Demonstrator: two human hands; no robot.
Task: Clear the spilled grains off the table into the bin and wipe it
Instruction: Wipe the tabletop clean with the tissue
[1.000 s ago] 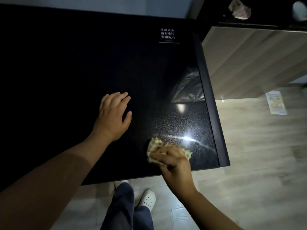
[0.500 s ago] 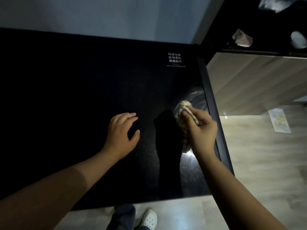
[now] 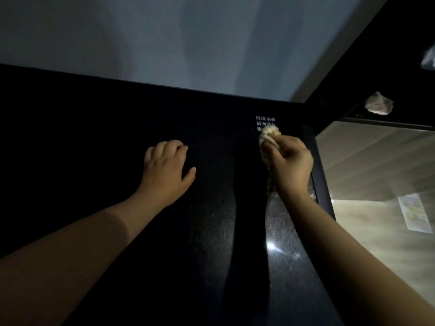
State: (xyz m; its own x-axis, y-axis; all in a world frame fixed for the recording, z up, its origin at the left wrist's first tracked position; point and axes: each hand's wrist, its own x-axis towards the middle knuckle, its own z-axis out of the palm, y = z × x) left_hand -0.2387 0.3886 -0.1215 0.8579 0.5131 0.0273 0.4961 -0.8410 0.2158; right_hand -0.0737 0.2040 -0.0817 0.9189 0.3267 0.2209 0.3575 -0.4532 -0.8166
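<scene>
The pale, crumpled, patterned cloth (image 3: 268,135) is pinched in the curled fingers and thumb of the right hand (image 3: 292,165). It is pressed on the black, glossy, speckled table top (image 3: 164,267) and overlaps the lower edge of the white printed notice (image 3: 264,120). The left hand (image 3: 164,170) is laid palm-down on the table, well to the left of the notice, with nothing held and the fingers loosely bent.

No spilled grains can be made out on the dark surface. The light is too dim for certainty.

Hazards, as judged:
- Grains left in the cloth may be carried over the table's raised right edge (image 3: 317,175), just right of the notice, and dropped on the floor.
- Residue may be overlooked in the unlit area left of the notice.

No bin or other container is in view. A crumpled pale wad (image 3: 379,103) is seen right of and beyond the notice, on a dark ledge.
</scene>
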